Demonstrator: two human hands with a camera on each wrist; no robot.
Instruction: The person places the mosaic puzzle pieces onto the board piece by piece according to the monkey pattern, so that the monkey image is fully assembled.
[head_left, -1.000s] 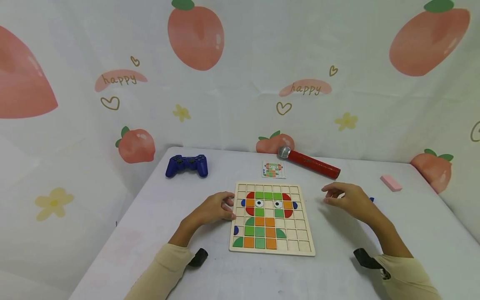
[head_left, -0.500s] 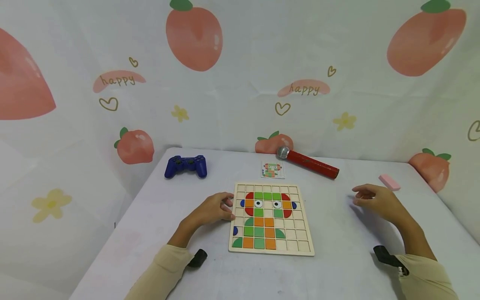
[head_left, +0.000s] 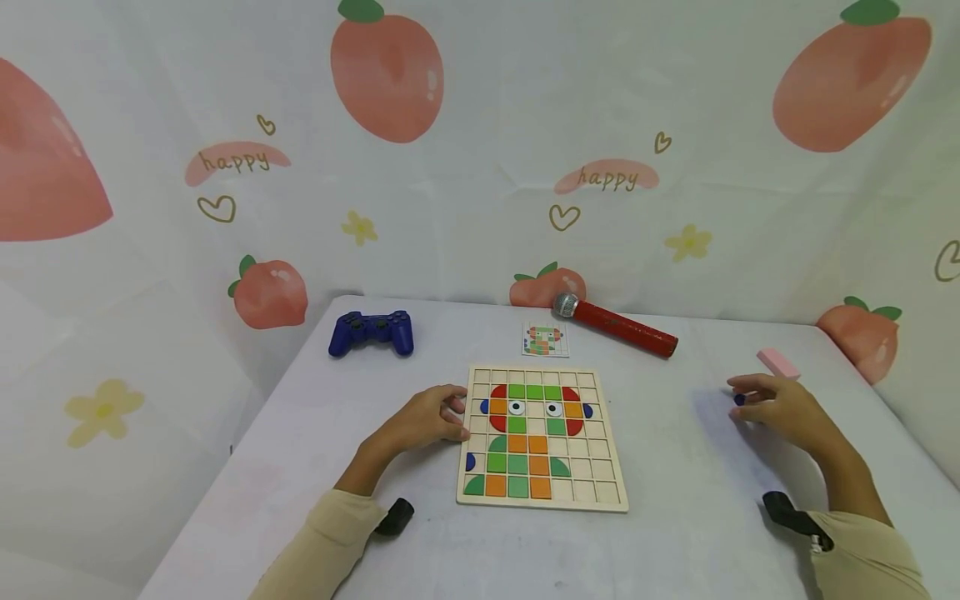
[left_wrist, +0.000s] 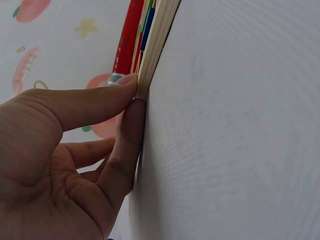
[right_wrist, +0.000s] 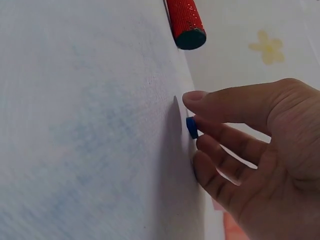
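A square wooden grid board (head_left: 588, 492) lies on the table, bearing red, green, orange and blue pieces and two eye pieces. My left hand (head_left: 423, 417) is at the board's left edge; in the left wrist view its thumb (left_wrist: 100, 105) and a finger meet the board's wooden rim (left_wrist: 159, 35). Farther right, my right hand (head_left: 787, 412) hovers low with thumb and fingers parted around a small dark blue piece (head_left: 739, 400). In the right wrist view that blue piece (right_wrist: 192, 127) sits beside the fingertips, with a gap below the thumb (right_wrist: 225, 102).
A patterned card (head_left: 545, 340) lies behind the board, near a red microphone (head_left: 622, 327). Back left is a blue game controller (head_left: 372, 333). A pink block (head_left: 777, 363) lies just beyond my right hand. A printed cloth (head_left: 465, 208) hangs behind the table.
My right hand has moved right, away from the board, to the small blue piece, and its thumb and fingers have spread around it. The left hand stays at the board's edge.
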